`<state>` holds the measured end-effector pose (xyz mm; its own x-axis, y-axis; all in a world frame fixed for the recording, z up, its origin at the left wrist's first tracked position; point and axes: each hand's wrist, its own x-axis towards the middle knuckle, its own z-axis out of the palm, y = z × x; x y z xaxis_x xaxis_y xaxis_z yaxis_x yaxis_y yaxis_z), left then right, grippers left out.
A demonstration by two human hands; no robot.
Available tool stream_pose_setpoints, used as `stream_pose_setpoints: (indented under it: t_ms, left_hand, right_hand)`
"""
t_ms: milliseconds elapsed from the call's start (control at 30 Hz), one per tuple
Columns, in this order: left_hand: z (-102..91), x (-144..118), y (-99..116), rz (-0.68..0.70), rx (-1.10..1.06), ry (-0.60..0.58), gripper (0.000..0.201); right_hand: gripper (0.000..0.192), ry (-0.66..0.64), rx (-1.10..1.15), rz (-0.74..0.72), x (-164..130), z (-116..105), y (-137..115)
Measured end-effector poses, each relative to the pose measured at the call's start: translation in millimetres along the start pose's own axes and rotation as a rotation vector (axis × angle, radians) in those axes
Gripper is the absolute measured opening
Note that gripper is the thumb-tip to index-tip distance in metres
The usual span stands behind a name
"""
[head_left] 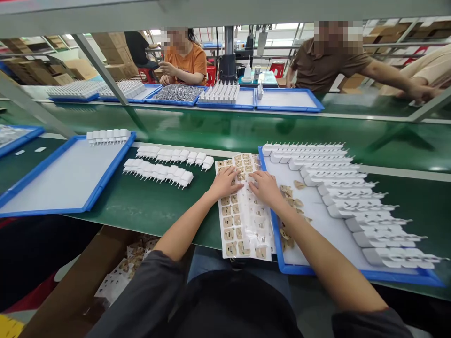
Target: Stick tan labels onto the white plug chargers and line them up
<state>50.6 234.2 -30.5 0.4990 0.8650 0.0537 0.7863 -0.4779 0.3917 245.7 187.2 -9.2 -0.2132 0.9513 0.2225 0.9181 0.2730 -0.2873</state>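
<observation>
- Pressing down on a sticker sheet (243, 211), the left hand (224, 183) lies flat on its upper left part, its grip spread with nothing clamped in it.
- The right hand (267, 187) rests on the same sheet just beside the left hand, fingers loosely apart and flat on the backing; whether a fingertip pinches a sticker cannot be told.
- The sheet lies on the green tabletop (148, 206), its near end over the tabletop's edge, its right side touching the rim of a blue tray (278, 244).
- Right of the right grip, loose tan stickers (291, 197) lie in that tray, and beyond them rows of white plug parts (345, 188).
- Left of the left grip, two rows of white adapters (165, 164) stand on the tabletop, and further left another blue tray (59, 178) holds a short row at its far edge.
- Beyond both grips, across the belt, other people sit at their own trays.
</observation>
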Motion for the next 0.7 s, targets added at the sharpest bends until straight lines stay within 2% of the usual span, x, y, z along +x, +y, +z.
stream_pose_setpoints:
  t_ms: [200,533,700]
  left_hand:
    - [11.5,-4.8,-3.9,-0.017,-0.036,0.048,0.063]
    - [9.7,-6.1,-1.4,-0.022,-0.057,0.074,0.063]
    - [7.9,-7.0,-1.5,-0.024,-0.067,0.047,0.064]
  right_hand:
    - [0.029,-0.034,-0.021,0.041,29.7,8.7,-7.4]
    - [0.019,0.02,0.006,0.088,40.3,16.4,-15.0]
    - [0.015,-0.011,0.103,-0.029,40.7,7.7,-17.4]
